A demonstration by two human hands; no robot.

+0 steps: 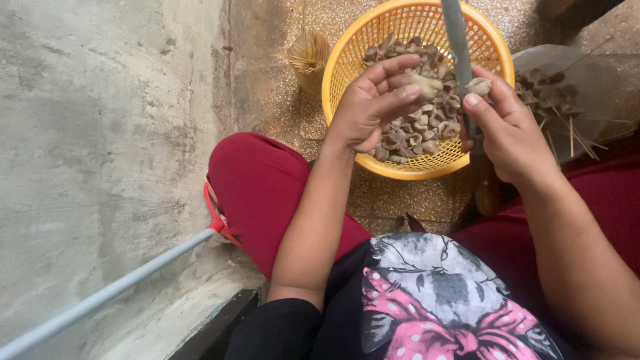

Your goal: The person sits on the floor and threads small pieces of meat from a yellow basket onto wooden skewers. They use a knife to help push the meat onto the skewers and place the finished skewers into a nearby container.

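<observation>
Only the head view here, looking straight down over your lap. Your left hand (370, 107) is up over the round yellow plastic mesh basket (347, 60), fingers curled together and pinching a small pale brown mushroom piece (427, 85) at the tips. Your right hand (510, 133) is clamped around the handle end of a long grey knife blade (457, 40), with the thumb lying flat along it and what looks like another small pale mushroom bit (479, 86) sitting right by the thumb tip.

The piece in your left fingers sits just left of the blade, nearly touching it. The blade's long axis runs up and away from you, almost vertical in the frame, so the piece meets it side-on. Left hand is clearly the nearer one to that piece, and the knife edge is right beside it.

Below both hands the basket holds a heap of grey-brown mushrooms (417, 130). Off to the right there's a grey round tray (600, 87) with more mushrooms and thin wooden skewers (567, 127), and a bundle of skewers in a small cup (309, 53) left of the basket.
</observation>
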